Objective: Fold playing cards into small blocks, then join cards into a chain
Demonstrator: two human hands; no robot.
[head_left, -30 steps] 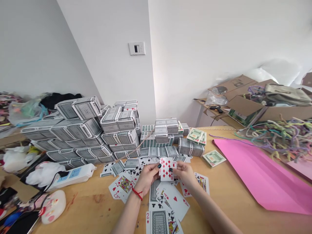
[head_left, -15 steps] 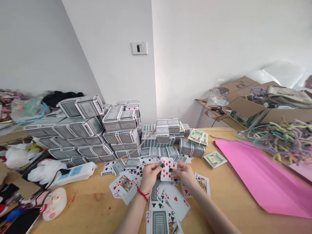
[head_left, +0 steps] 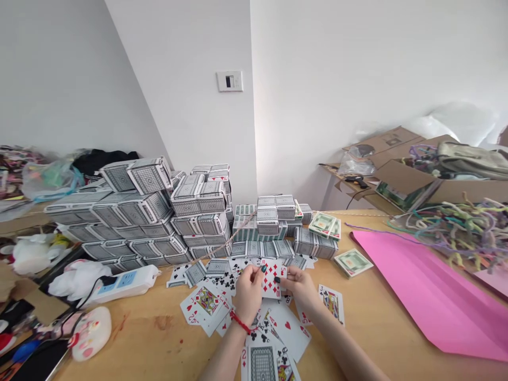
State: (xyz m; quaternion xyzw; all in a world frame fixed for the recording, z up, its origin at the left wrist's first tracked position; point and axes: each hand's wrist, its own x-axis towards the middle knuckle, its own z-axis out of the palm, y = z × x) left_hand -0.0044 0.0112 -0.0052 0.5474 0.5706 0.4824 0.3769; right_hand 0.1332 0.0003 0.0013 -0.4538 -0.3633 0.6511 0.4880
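Between my two hands is a ten of diamonds playing card (head_left: 271, 280), held upright and facing me. My left hand (head_left: 249, 290) pinches its left edge with thumb and fingers. At the right edge my right hand (head_left: 297, 288) grips it, and a red five shows from another card behind. Loose cards lie spread around: a red jack (head_left: 207, 300) to the left, an ace of hearts (head_left: 291, 330) below, a black jack (head_left: 331, 303) to the right. A face-down card (head_left: 262, 364) lies near the front edge of the view.
Stacked decks of grey-backed cards (head_left: 130, 209) line the table's back left. Green card boxes (head_left: 353, 262) sit at right, beside a pink sheet (head_left: 420, 296). On the left are a white power strip (head_left: 127, 283) and a plush toy (head_left: 92, 333). Tangled yarn (head_left: 456, 227) lies far right.
Both hands stay on the ten of diamonds. My left hand has shifted slightly right and its wrist has turned a little. The whole view has moved slightly.
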